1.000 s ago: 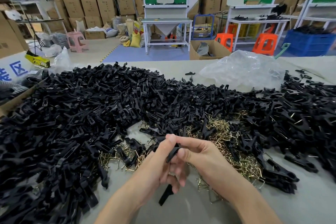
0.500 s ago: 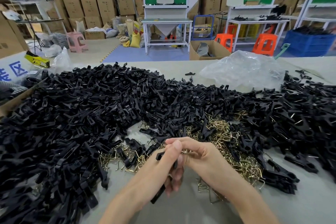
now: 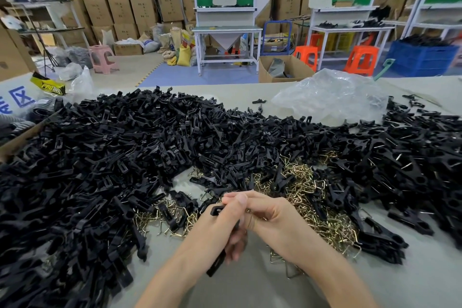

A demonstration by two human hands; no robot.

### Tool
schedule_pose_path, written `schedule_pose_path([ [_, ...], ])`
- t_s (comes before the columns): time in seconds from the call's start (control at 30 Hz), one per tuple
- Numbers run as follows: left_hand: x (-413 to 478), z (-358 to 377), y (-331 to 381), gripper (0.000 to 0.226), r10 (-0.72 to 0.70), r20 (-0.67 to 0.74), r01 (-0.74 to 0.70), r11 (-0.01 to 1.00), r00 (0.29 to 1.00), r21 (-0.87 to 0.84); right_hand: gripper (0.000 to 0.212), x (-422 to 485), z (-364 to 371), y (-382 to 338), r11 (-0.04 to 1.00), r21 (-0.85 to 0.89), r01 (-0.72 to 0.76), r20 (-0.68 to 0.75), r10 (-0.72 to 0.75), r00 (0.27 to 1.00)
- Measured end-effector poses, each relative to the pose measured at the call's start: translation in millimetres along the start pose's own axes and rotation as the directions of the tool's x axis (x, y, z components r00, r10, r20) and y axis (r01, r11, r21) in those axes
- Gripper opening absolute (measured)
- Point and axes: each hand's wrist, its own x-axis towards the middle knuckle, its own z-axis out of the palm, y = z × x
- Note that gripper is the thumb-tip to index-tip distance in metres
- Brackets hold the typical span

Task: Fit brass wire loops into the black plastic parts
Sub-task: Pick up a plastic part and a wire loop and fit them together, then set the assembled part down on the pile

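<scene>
My left hand (image 3: 220, 222) grips a long black plastic part (image 3: 217, 262); its top end shows above my thumb and its lower end sticks out below the hand. My right hand (image 3: 270, 215) meets the left at the fingertips, fingers curled against the same part; whether it pinches a wire loop there is hidden. A heap of brass wire loops (image 3: 300, 190) lies on the table just beyond and to the right of my hands. A big pile of black plastic parts (image 3: 125, 157) covers the table to the left and behind.
More black parts (image 3: 412, 162) are heaped at the right. A crumpled clear plastic bag (image 3: 330, 97) lies at the back right of the grey table (image 3: 250, 287). A cardboard box edge (image 3: 17, 142) borders the far left. Workbenches, stools and stacked cartons stand behind.
Both hands have come closer together and the black part has turned more upright in my left hand, its lower end swinging left and down.
</scene>
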Motion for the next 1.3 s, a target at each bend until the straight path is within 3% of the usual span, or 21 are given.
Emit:
schedule_pose_path([
  [0.3, 8, 3, -8, 0.068, -0.015, -0.12, 0.027, 0.994, 0.993, 0.104, 0.025, -1, -2, -3, 0.997, -0.063, 0.054, 0.093, -0.048, 0.995],
  [0.63, 4, 2, -15, 0.082, 0.041, -0.063, -0.036, 0.996, 0.997, 0.076, 0.015, -3, -3, -5, 0.999, -0.036, 0.038, 0.081, -0.035, 0.996],
  [0.8, 6, 4, -16, 0.084, 0.135, -0.04, -0.138, 0.989, 0.99, -0.061, 0.022, -4, -7, -5, 0.992, -0.117, 0.048, -0.057, -0.055, 0.997],
  [0.9, 6, 6, -15, 0.082, 0.161, -0.03, -0.163, 0.982, 0.987, -0.093, 0.026, -5, -20, -10, 0.991, -0.12, 0.055, -0.234, -0.082, 0.969],
  [0.97, 5, 6, -15, 0.077, 0.169, -0.03, -0.171, 0.982, 0.985, -0.076, 0.028, -1, -45, -28, 0.985, 0.053, 0.166, -0.406, -0.131, 0.905],
  [1.03, 4, 7, -15, 0.071, 0.174, -0.039, -0.177, 0.982, 0.984, -0.073, 0.037, 6, -83, -55, 0.848, 0.384, 0.364, -0.582, -0.084, 0.809],
  [1.07, 4, 9, -16, 0.068, 0.178, -0.041, -0.181, 0.981, 0.983, -0.07, 0.046, 9, -100, -69, 0.771, 0.471, 0.429, -0.639, -0.038, 0.768],
  [1.13, 2, 11, -16, 0.065, 0.187, -0.059, -0.19, 0.98, 0.981, -0.057, 0.057, 11, -122, -87, 0.754, 0.513, 0.41, -0.668, 0.051, 0.742],
  [1.2, 1, 11, -15, 0.061, 0.235, -0.122, -0.23, 0.972, 0.964, 0.051, 0.049, 13, -117, -83, 0.856, 0.449, 0.254, -0.637, 0.108, 0.763],
  [1.27, 4, 6, -19, 0.049, 0.35, -0.19, -0.265, 0.893, 0.917, 0.364, 0.039, 12, -92, -64, 0.963, 0.259, 0.079, -0.608, 0.098, 0.788],
  [1.3, 6, 2, -22, 0.039, 0.405, -0.189, -0.247, 0.8, 0.895, 0.547, 0.037, 12, -75, -52, 0.993, 0.115, 0.004, -0.596, 0.066, 0.801],
])
